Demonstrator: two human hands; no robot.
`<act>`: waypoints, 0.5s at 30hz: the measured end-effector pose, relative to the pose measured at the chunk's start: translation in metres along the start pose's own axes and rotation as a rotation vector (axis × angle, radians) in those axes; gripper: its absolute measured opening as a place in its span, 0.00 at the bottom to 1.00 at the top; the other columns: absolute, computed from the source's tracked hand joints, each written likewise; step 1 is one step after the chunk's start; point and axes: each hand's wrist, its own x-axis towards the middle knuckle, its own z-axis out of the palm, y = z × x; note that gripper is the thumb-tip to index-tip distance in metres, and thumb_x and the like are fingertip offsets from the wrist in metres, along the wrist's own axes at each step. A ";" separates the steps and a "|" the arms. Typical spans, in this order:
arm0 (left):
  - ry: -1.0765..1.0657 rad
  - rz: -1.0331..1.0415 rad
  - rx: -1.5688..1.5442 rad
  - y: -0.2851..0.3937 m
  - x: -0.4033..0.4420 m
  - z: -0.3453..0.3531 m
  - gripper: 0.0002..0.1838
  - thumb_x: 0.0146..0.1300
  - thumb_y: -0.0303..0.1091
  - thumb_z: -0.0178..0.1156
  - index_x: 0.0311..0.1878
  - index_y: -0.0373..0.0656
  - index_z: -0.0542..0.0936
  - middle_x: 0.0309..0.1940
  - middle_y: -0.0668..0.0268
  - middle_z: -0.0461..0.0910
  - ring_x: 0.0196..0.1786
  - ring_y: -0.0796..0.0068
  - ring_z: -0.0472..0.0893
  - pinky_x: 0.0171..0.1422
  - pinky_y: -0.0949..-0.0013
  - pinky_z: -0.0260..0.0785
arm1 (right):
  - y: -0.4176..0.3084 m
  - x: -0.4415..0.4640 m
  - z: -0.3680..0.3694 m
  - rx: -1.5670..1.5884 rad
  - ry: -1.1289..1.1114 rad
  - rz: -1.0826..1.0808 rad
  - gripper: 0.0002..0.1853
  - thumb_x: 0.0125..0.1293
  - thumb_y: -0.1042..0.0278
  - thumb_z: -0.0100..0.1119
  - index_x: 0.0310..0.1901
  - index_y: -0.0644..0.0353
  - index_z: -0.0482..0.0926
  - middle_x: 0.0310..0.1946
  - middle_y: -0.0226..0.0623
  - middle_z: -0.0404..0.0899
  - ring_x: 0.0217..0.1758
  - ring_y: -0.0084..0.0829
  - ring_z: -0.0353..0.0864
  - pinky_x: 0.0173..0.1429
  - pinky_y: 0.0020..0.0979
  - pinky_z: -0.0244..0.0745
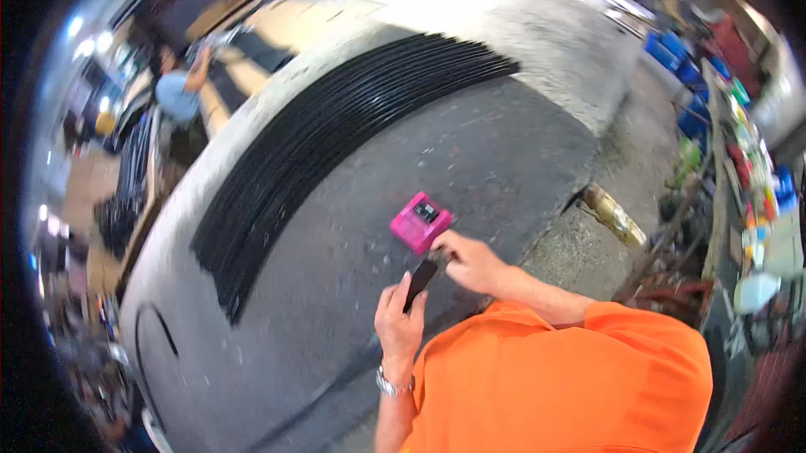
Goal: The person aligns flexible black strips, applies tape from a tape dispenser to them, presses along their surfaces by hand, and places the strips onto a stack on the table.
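Observation:
My left hand (399, 323), with a metal-banded watch at the wrist, is closed around a short black rectangular piece (420, 285). Its kind does not show. At the upper end of that piece my right hand (474, 264) has its fingers drawn together in a pinch; what they hold is too small and blurred to name. Just beyond the right fingertips, a bright pink box (411, 228) with a dark label on top lies on the grey table (353, 209). Whether the fingertips touch the box I cannot tell.
Long black strips (336, 117) lie side by side in a curved band across the table. A black cord (155, 319) hangs at its left edge. A person (178, 92) stands at the far left. Blue containers (672, 54), a white jug (756, 292) and clutter line the right side.

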 end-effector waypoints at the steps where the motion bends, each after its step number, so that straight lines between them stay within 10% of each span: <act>1: 0.019 -0.011 0.019 -0.001 0.000 -0.001 0.22 0.60 0.27 0.71 0.59 0.37 0.83 0.42 0.55 0.84 0.43 0.56 0.85 0.48 0.61 0.77 | 0.000 0.003 -0.003 0.011 -0.011 -0.024 0.16 0.64 0.75 0.55 0.53 0.53 0.77 0.35 0.43 0.80 0.35 0.40 0.82 0.41 0.39 0.76; 5: 0.011 0.022 0.009 -0.005 -0.008 0.003 0.24 0.60 0.32 0.71 0.61 0.43 0.83 0.46 0.56 0.84 0.47 0.55 0.85 0.51 0.58 0.78 | -0.004 -0.008 -0.014 0.174 -0.152 0.191 0.14 0.79 0.63 0.51 0.59 0.58 0.78 0.40 0.34 0.83 0.38 0.25 0.80 0.43 0.33 0.77; 15: 0.054 0.059 0.045 -0.026 -0.028 0.024 0.26 0.60 0.42 0.71 0.62 0.48 0.82 0.43 0.63 0.81 0.49 0.62 0.82 0.52 0.58 0.74 | 0.009 0.000 -0.009 0.283 -0.305 0.298 0.13 0.77 0.73 0.55 0.60 0.61 0.76 0.40 0.26 0.79 0.38 0.16 0.73 0.43 0.22 0.72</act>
